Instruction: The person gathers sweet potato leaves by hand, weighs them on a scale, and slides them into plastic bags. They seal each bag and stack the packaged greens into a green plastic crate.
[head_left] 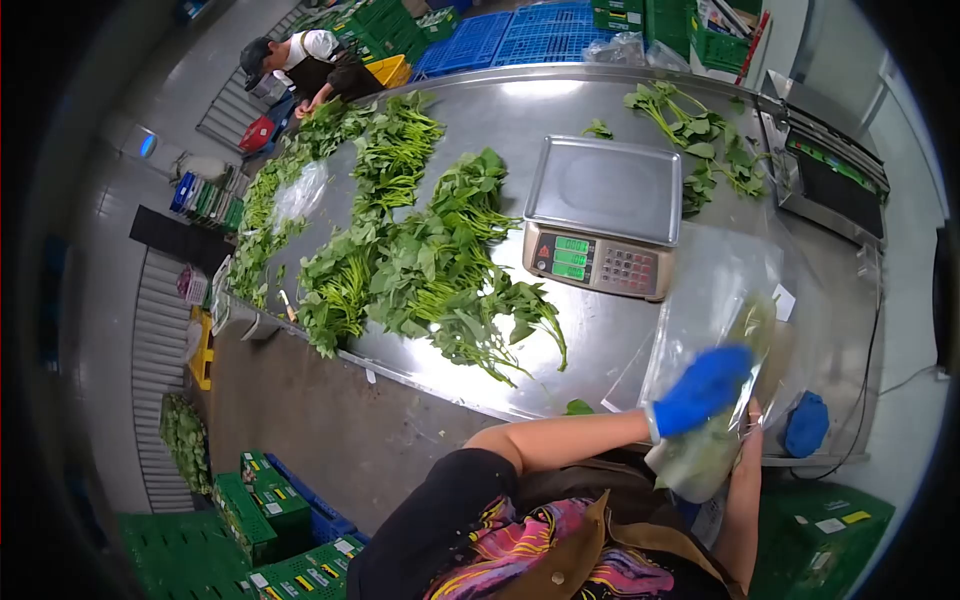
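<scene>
My left hand [703, 388], in a blue glove, lies against a clear plastic bag [690, 300] at the table's right front; motion blurs its fingers. Leafy greens [700, 455] show inside plastic below the glove. My right hand [752, 425] is beside this bagged bunch, mostly hidden behind the plastic. A digital scale [603, 190] with a bare metal pan and green display stands just beyond the bags. Bunches of leafy greens [425, 270] lie left of the scale, and loose stems [700, 130] lie behind it to the right.
A sealing machine [825, 160] stands at the table's right end, a blue object [806, 424] near the right front edge. A co-worker [310, 65] handles greens at the far left. Green crates [290, 510] stand on the floor at lower left, another crate [825, 535] at lower right.
</scene>
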